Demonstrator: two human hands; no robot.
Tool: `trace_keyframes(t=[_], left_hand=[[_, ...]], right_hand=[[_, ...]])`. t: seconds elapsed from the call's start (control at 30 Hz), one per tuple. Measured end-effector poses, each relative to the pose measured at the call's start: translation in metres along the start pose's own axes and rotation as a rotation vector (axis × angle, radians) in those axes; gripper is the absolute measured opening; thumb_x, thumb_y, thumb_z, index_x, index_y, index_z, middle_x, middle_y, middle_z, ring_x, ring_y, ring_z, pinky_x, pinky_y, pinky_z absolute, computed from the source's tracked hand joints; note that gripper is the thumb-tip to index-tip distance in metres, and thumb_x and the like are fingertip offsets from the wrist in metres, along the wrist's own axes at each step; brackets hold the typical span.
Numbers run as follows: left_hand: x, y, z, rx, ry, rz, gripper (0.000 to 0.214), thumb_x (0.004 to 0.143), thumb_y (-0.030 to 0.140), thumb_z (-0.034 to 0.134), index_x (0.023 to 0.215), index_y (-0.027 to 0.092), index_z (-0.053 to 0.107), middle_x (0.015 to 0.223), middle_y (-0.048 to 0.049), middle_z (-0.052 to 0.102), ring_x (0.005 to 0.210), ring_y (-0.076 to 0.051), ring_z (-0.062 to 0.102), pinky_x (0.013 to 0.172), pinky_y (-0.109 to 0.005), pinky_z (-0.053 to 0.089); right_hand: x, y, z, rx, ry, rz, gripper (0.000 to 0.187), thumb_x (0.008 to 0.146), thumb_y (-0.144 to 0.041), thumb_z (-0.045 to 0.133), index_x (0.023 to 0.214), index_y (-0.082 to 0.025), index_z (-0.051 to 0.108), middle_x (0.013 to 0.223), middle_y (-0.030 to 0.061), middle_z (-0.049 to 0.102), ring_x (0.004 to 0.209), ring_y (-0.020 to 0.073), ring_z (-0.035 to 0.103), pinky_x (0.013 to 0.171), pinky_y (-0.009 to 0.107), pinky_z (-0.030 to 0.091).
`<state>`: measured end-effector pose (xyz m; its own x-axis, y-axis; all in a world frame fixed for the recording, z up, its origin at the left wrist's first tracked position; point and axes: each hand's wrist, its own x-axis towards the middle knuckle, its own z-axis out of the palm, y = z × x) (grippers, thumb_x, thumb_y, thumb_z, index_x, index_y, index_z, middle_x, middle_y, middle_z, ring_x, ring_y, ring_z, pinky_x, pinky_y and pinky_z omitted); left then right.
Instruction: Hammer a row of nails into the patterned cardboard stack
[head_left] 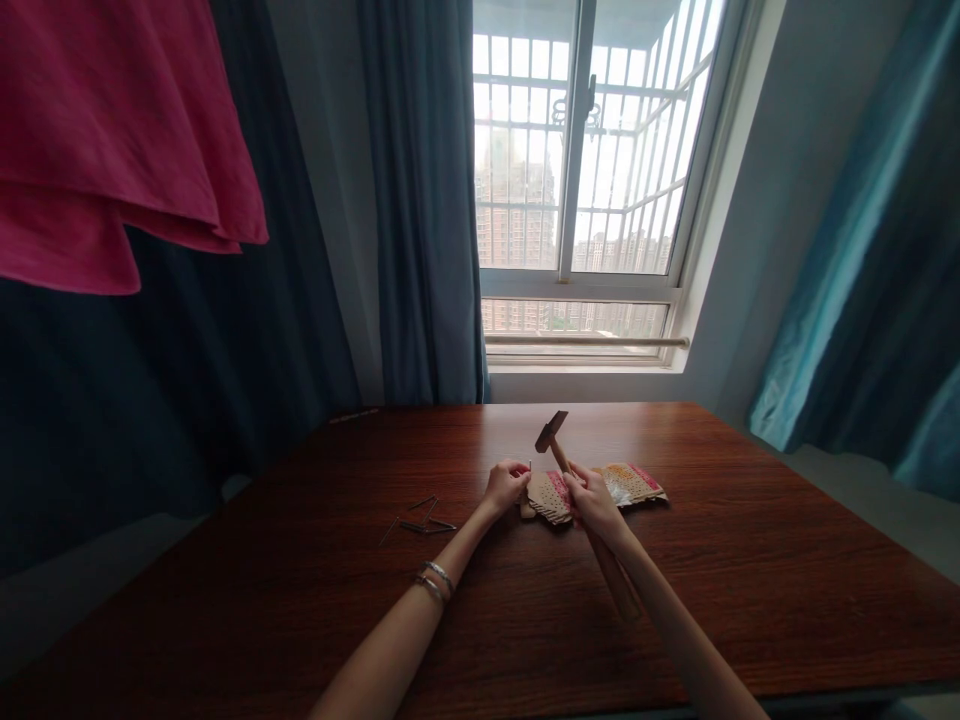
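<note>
My right hand (589, 500) is closed round the wooden handle of a hammer (553, 433), whose dark head is raised a little above the table. My left hand (505, 484) pinches a thin nail (530, 466) upright at the left edge of a flat piece of brown perforated card or wood (546, 495). That piece lies on the dark wooden table (315, 590). Beside it, to the right, lies a red and cream patterned packet (634, 484). Two bracelets circle my left wrist.
Several loose nails (421, 521) lie on the table to the left of my hands. Beyond the table are a barred window (577, 180) and blue curtains (420, 200). A pink cloth (112, 140) hangs at the upper left.
</note>
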<state>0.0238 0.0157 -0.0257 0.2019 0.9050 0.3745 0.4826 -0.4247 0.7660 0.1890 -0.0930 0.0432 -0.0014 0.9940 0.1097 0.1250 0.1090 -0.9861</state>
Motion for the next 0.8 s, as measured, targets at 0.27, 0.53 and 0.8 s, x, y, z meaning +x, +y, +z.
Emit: trace_keyframes(t=[0.27,0.53,0.8], left_hand=[[0.000,0.002,-0.001,0.011,-0.056,-0.043,0.021,0.069,0.023,0.056,0.081,0.012,0.069,0.077,-0.0060,0.067,0.069,-0.014,0.059,0.063,-0.023,0.044],[0.004,0.007,-0.007,0.048,-0.129,-0.035,0.026,0.070,0.022,0.052,0.084,0.010,0.070,0.074,-0.0064,0.068,0.067,-0.014,0.060,0.059,-0.021,0.043],[0.011,0.004,-0.011,0.073,-0.195,0.030,0.026,0.069,0.023,0.052,0.083,0.011,0.070,0.077,-0.0056,0.069,0.069,-0.015,0.060,0.061,-0.021,0.042]], right_hand=[[0.006,0.025,-0.020,-0.230,0.187,0.016,0.019,0.069,-0.033,0.053,0.075,-0.015,0.053,0.048,-0.0060,0.045,0.034,0.0076,0.043,0.031,0.018,0.037],[0.006,0.043,-0.025,-0.159,0.178,0.109,0.025,0.069,-0.031,0.055,0.088,-0.016,0.050,0.052,-0.0051,0.051,0.037,0.0108,0.049,0.036,0.023,0.043],[0.001,0.058,-0.018,-0.015,0.229,0.170,0.020,0.070,-0.030,0.054,0.083,-0.019,0.044,0.066,0.0002,0.058,0.060,0.0162,0.062,0.053,0.027,0.049]])
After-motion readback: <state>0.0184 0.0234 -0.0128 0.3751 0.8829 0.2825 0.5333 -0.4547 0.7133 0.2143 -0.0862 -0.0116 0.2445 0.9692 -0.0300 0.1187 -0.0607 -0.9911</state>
